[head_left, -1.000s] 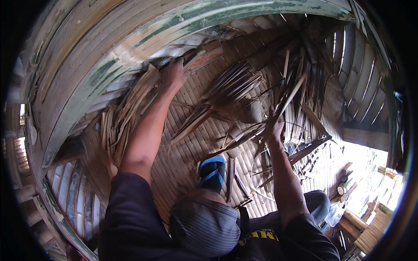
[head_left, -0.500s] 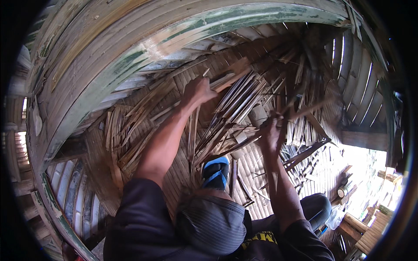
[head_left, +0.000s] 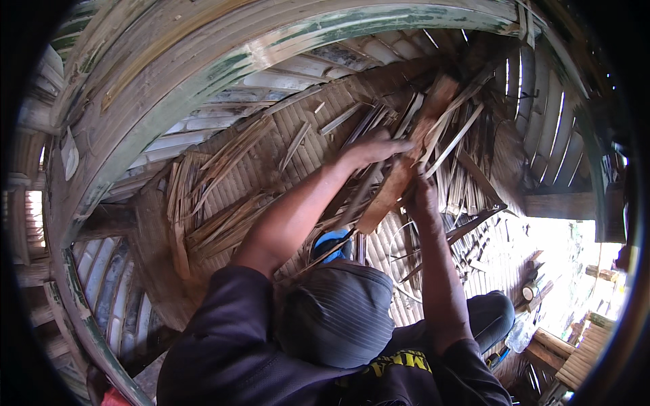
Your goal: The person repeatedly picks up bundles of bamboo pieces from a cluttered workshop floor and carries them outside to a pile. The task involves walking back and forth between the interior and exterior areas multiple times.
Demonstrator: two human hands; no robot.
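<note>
A flat brown wooden board (head_left: 391, 197) slants between my hands, its far end up and to the right. My left hand (head_left: 371, 149) is closed at the board's left edge, with a finger reaching onto the wood. A dark blurred strip passes below that hand; what the fingers grip is hidden. My right hand (head_left: 424, 193) is closed at the board's right side. Pale bamboo strips (head_left: 455, 140) rise from its fingers toward the far right. Behind the board, a bundle of split strips (head_left: 369, 123) partly shows.
Loose bamboo strips (head_left: 227, 155) lie on the slatted floor to the left. Beyond curves a thick green-and-brown bamboo rim (head_left: 271, 55). A foot in a blue sandal (head_left: 330, 245) is below my hands. At right stand a bright opening and cut bamboo pieces (head_left: 533, 291).
My left hand has moved right and nearer, close to my right hand. The brown board, blurred before, now slants between them. Some strips on the floor at left have shifted.
</note>
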